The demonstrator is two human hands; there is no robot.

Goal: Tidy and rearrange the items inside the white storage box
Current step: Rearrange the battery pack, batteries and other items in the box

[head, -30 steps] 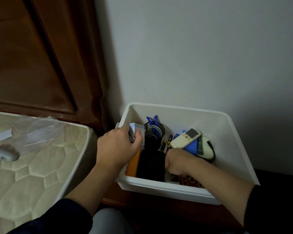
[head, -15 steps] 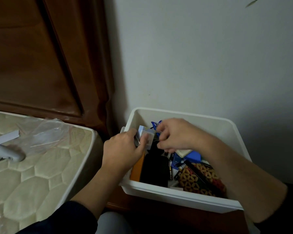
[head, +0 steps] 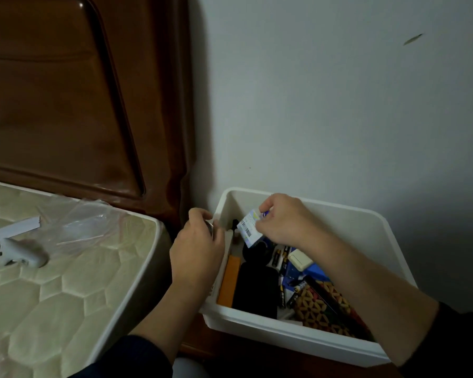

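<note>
On the far left, a white strip and a small white device with a smooth rounded body lie on the mattress, whose quilted cover has a honeycomb pattern under crinkled clear plastic film; they are well apart from the work. The left hand is at the left rim of the white storage box, fingers curled around something small and shiny that cannot be identified; probably it also steadies the box. The box is smooth hard plastic and stands between the mattress and the wall. Inside, along the left wall, a flat orange box stands on its edge beside a black matte case, likely to save space. The right hand pinches a small white card package with a barcode, held tilted above the back of the box, perhaps to choose its place. To the right lie batteries, a cream remote and a patterned pouch.
</note>
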